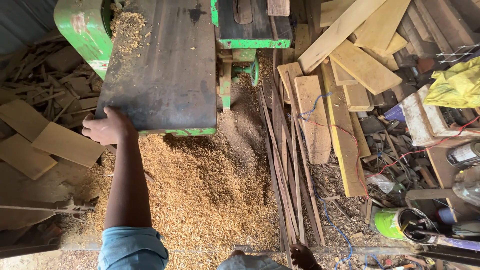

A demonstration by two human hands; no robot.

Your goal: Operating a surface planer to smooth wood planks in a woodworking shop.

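The left hand gripped the near-left corner of the dark machine table, fingers curled over its edge, its long axis running toward 12 o'clock, while the right hand hung low at 5 o'clock, fingers loosely bent, empty

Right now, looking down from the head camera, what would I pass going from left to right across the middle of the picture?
Loose wood offcuts → left hand on the corner of the dark machine table → heap of wood shavings → thin wooden strips → pale planks → yellow bag.
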